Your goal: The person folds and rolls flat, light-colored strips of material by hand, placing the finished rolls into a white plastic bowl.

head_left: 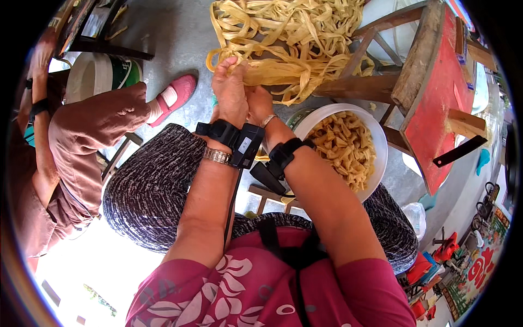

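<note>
Near tub (pixel 382 147), L hand (pixel 231 91) grips yel. strips (pixel 278 75).

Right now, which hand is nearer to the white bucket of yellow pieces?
Right. The right hand is just off the upper-left rim of the white bucket; the left hand is farther left.

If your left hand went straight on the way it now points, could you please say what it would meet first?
The left hand would probably meet the long, flat, yellowish strips first, though depth is hard to judge here.
</note>
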### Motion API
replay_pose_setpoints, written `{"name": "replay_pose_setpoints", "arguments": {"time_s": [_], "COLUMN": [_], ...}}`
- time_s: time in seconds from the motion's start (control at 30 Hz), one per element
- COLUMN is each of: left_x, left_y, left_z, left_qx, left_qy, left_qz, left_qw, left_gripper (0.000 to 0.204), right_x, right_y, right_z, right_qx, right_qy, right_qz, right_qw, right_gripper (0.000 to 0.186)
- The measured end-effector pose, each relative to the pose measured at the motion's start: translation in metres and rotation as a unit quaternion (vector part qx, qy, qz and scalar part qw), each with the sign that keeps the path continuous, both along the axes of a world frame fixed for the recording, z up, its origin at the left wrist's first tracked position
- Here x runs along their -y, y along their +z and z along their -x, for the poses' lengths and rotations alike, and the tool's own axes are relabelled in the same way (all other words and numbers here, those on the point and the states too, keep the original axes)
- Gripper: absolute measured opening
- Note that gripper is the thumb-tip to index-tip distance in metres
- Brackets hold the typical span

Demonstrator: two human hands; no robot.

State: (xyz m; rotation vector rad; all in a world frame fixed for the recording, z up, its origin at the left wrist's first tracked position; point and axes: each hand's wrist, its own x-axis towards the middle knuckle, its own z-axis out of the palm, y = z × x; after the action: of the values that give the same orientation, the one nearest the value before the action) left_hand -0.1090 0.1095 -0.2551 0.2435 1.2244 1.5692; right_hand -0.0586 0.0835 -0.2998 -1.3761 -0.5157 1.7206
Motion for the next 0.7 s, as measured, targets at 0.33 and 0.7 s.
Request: {"name": "replay_pose_setpoints", "arguments": {"time_s": [0.33,0.7], "left_x": [0.019,0.013], "left_y": [0.009,-0.004], "left_z": [-0.012,-0.013], "left_qx": [-0.019,-0.117], "left_qy": [0.069,0.051], "left_qz": [0.087,0.063], "left_qw": [0.994,0.990], "left_gripper": [0.018,0.020], "right_x": [0.008,0.012], "right_y": [-0.029,-0.009], "right_z": [-0.004,-0.015], "right_qx": [0.416,-0.388], "right_qy": [0.099,-0.173], "right_qz": [-0.163,0.086], "right_qw": [0.889,0.901], "right_gripper": [0.018,0.026]}}
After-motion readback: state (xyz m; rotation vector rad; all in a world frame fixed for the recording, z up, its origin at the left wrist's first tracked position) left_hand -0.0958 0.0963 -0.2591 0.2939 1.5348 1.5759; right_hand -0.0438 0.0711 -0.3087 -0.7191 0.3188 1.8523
